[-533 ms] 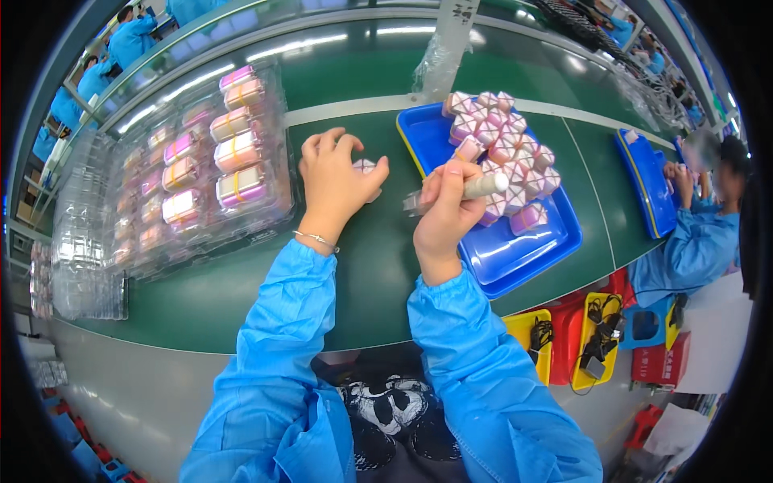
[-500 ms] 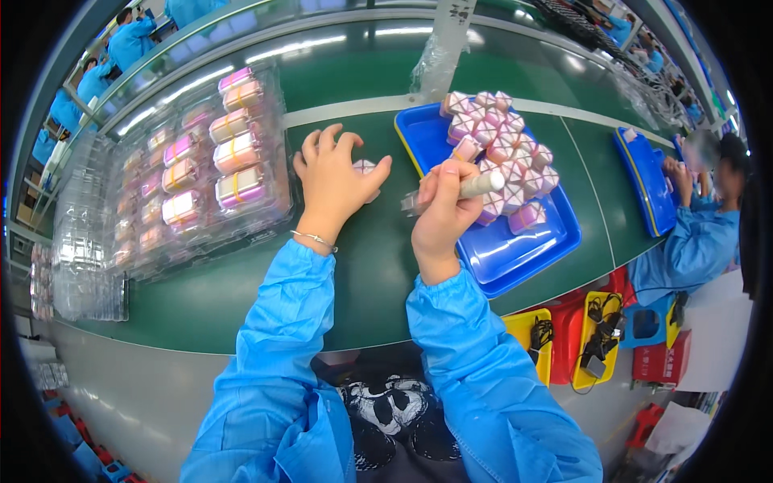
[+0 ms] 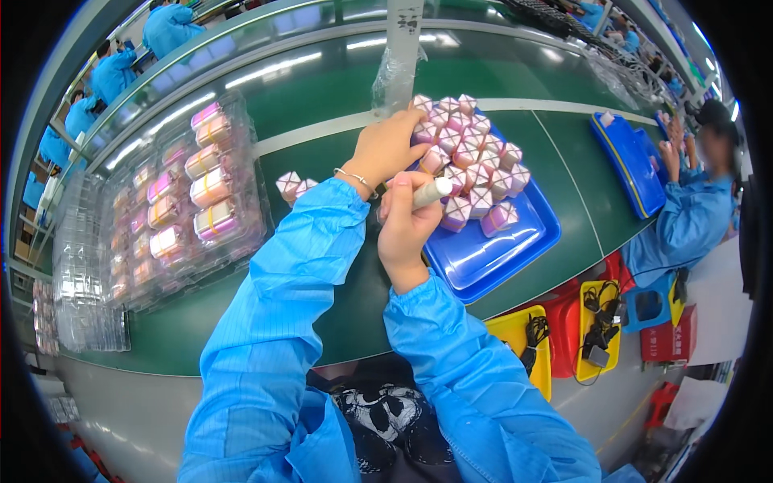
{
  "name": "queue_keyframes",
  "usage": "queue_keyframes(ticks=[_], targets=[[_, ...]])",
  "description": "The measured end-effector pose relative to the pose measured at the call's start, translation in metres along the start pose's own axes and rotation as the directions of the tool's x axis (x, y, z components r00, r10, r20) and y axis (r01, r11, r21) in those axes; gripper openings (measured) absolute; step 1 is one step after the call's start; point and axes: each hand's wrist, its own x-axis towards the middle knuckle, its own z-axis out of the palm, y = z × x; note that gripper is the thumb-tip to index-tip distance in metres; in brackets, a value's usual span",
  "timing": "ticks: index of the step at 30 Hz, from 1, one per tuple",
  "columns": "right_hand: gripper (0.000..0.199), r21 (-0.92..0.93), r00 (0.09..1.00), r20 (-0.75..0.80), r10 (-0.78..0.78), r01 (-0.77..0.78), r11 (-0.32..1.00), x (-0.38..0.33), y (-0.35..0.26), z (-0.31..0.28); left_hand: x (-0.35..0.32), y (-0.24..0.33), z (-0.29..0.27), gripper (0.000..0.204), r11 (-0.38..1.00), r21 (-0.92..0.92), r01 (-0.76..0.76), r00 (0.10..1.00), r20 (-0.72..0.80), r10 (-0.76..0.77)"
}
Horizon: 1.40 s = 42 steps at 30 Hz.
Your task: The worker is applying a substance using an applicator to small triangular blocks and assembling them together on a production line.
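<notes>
My left hand (image 3: 388,146) reaches to the left edge of a pile of small pink-and-white blocks (image 3: 475,153) with crossed lines on their ends. Its thumb and forefinger lie about one block there; the other fingertips are partly hidden. Just below it, my right hand (image 3: 407,229) is closed round a thick, pale marker-like tube (image 3: 432,193) that slants up to the right. The pile lies in a blue tray (image 3: 515,258) on the green table. Two more blocks (image 3: 290,185) stand on the table left of my left forearm, which may hide others.
Clear plastic trays (image 3: 258,201) with yellow-banded pink and white packs stand on the left, beside stacked clear trays (image 3: 88,298). A metal post (image 3: 403,48) rises behind. At right, a co-worker (image 3: 684,217) sits by another blue tray (image 3: 624,173). Yellow bins (image 3: 527,338) hold black cables.
My left hand has moved right, from the table to the blocks in the blue tray, uncovering two blocks on the table. My right hand still holds the tube. The view has shifted slightly.
</notes>
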Motion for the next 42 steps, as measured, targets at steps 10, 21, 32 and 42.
queue_keyframes(ticks=[10,21,32,42], targets=[[0.009,0.080,0.999,-0.033,0.019,-0.016,0.997,0.001,-0.005,-0.005,-0.073,0.051,-0.077,0.043,0.977,-0.152,0.151,0.910,-0.364,-0.197],[0.015,0.119,0.957,0.243,0.160,-0.193,0.974,-0.010,-0.030,0.011,-0.266,0.042,-0.110,0.040,0.829,-0.379,0.411,0.863,-0.132,-0.488],[0.017,-0.179,0.698,0.572,0.430,-0.405,0.897,-0.023,-0.024,0.016,-0.266,0.029,-0.091,0.041,0.756,-0.552,0.353,0.879,-0.083,-0.470],[0.021,-0.126,0.799,0.453,0.395,-0.382,0.916,-0.016,-0.017,0.015,-0.271,0.023,-0.089,0.045,0.571,-0.728,0.378,0.854,0.036,-0.520]])
